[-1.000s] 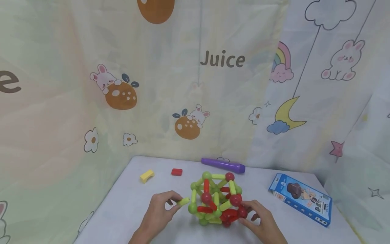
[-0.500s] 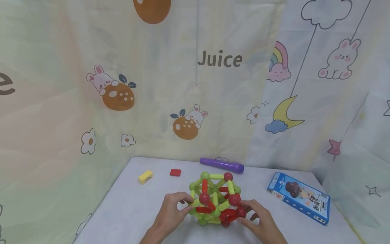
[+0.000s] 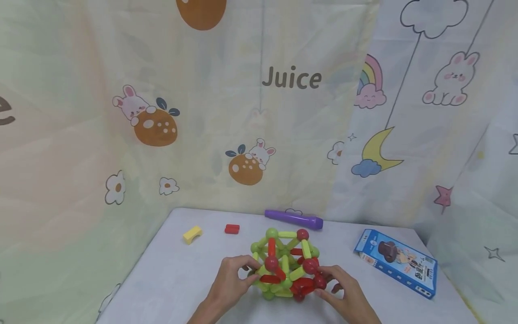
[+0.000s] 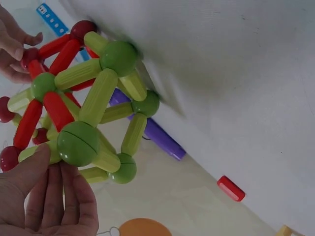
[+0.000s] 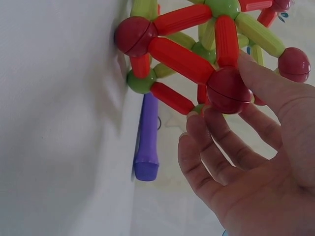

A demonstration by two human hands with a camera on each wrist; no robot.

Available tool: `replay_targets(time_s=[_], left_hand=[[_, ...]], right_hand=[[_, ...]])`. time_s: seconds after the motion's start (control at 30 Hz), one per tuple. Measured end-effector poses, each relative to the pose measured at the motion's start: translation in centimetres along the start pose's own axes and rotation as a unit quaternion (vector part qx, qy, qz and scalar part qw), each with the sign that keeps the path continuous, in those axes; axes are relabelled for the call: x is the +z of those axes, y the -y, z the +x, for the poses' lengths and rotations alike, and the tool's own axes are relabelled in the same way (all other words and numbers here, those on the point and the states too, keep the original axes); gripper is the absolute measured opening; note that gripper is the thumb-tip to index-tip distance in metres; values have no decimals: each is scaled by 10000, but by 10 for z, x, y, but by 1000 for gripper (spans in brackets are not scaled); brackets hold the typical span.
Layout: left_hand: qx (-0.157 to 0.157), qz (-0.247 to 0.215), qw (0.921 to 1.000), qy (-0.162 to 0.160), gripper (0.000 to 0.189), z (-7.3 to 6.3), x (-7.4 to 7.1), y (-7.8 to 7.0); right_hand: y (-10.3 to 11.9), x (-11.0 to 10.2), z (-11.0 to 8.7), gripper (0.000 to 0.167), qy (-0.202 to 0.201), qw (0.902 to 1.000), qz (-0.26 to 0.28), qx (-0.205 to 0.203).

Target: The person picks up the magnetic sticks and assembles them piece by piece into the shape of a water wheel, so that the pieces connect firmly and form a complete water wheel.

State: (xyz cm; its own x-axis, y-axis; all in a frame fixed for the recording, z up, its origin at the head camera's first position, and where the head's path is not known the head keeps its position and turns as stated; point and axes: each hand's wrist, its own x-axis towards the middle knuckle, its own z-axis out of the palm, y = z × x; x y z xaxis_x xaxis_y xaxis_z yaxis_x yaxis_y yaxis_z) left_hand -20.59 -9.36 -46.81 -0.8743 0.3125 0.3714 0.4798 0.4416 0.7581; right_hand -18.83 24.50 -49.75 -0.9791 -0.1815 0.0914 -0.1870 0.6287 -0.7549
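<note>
A lattice of magnetic rods and balls, in light green and red, stands on the white table. At its left side my left hand pinches a short light green rod between thumb and fingers. In the left wrist view that rod meets a green ball at one end; a dark red ball lies near the other. My right hand holds a dark red ball at the lattice's lower right corner, thumb on one side and fingertips on the other. The fingers partly hide both held parts.
Behind the lattice lies a purple microphone-shaped tube. Red rods and a yellow arched block sit at the back left. A blue printed box lies to the right. A patterned curtain hangs beyond the table.
My left hand has moved right, bringing the light green rod from beside the lattice to its left side. The right hand has kept its hold on the red ball.
</note>
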Motion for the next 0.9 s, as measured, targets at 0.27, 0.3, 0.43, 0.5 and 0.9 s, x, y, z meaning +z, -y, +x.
replay_targets(time_s=[0.27,0.3,0.43,0.5,0.9], left_hand=[[202,-389,9989,146,20,5,-6,18],[185,-540,9983,137,19,8,-9,26],[-367,-653,9966,-336,15,32,-20,64],[-656,-242,9951,-697,15,48,-24,85],[-1352,2455,9585,-518,24,106,-23,152]], right_hand=[[-2,0,2,56,112,9999,83,-39],[-2,0,1,57,144,9998,110,-60],[-5,-1,1,59,291,9992,232,-128],[-7,-2,1,58,326,9989,254,-198],[-11,2,0,50,319,9982,303,-419]])
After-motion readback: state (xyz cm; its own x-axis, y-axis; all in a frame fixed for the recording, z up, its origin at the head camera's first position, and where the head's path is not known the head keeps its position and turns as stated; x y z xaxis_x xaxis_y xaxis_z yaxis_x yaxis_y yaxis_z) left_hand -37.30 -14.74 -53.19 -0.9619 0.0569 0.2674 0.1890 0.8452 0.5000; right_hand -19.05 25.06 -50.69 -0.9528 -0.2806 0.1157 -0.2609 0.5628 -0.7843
